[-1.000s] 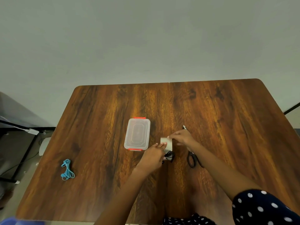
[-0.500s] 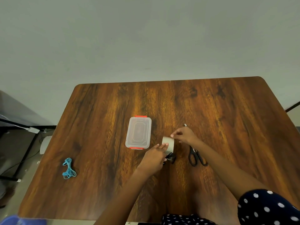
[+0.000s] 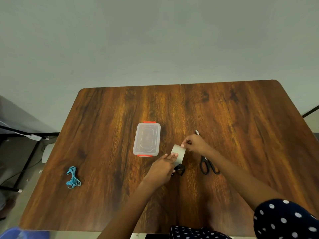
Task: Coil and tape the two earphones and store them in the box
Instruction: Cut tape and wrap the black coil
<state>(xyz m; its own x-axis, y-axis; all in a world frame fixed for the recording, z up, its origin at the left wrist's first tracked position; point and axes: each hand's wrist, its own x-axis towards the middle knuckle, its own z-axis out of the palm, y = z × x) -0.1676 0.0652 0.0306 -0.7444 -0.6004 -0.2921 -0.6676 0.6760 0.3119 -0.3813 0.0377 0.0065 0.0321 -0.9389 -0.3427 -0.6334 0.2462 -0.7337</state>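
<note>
On the wooden tabletop (image 3: 241,118), the left hand (image 3: 161,169) is holding a tape roll (image 3: 178,153) with a black coiled earphone (image 3: 180,169) beneath it, while the right hand (image 3: 195,144) is pinching the roll's far edge. A lidded clear box (image 3: 146,139) is lying just left; black scissors (image 3: 208,165) are lying right, and a blue coiled earphone (image 3: 73,177) is sitting well apart at the left.

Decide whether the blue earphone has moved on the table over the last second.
No. The blue earphone lies coiled near the table's left edge, at the same spot on the wood grain; only the camera shifted slightly.
</note>
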